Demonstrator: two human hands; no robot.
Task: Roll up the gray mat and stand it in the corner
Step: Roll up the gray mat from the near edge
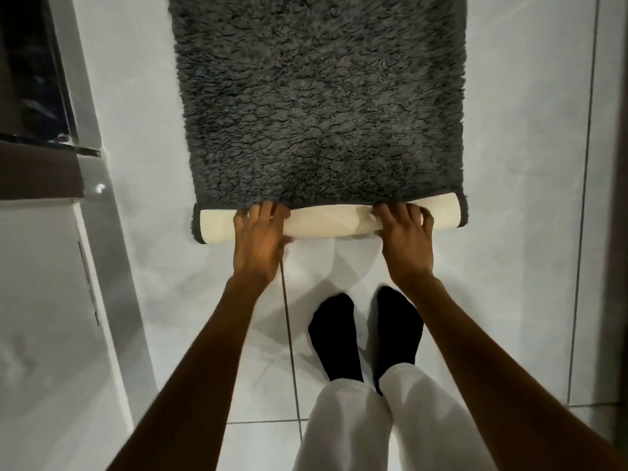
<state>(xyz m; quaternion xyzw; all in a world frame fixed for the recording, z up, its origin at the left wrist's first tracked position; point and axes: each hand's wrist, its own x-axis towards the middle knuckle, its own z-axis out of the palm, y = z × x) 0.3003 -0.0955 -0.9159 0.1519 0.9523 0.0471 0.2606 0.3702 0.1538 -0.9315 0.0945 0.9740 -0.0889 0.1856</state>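
The gray shaggy mat [319,96] lies flat on the white tiled floor, stretching away from me past the top of the view. Its near end is turned over into a thin roll [326,220] that shows the cream underside. My left hand [260,241] presses on the left part of the roll, fingers curled over its top. My right hand [406,237] grips the right part the same way. Both hands hold the rolled edge.
A white cabinet or door frame [102,253] with a dark opening [30,73] runs along the left. A dark vertical edge [616,198] borders the right. My feet in black socks [367,331] stand just behind the roll on the tiles.
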